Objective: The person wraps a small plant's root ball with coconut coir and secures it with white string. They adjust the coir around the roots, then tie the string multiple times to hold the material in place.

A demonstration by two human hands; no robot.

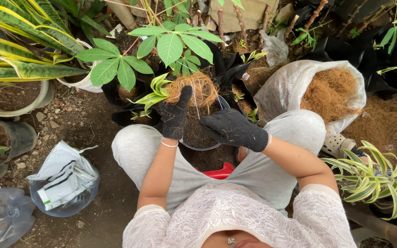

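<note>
Looking down from the head camera, a person sits with knees apart over a clear plastic pot [201, 146] of dark soil held between the legs. The left hand [175, 115], in a black knit glove, reaches up and forward, its fingers [185, 94] pressed together against the near side of a ball of brown coconut fibre [194, 89] that sits at the far rim of the pot. A small plant with striped green leaves [155, 92] sticks out of the ball to the left, so its long axis runs left and away from the body. The right hand [233, 129], also gloved, rests lower on the pot's right rim, fingers curled loosely; whether it grips the rim I cannot tell. The left hand is nearer the ball. A sack of loose fibre [329, 92] stands open to the right.
</note>
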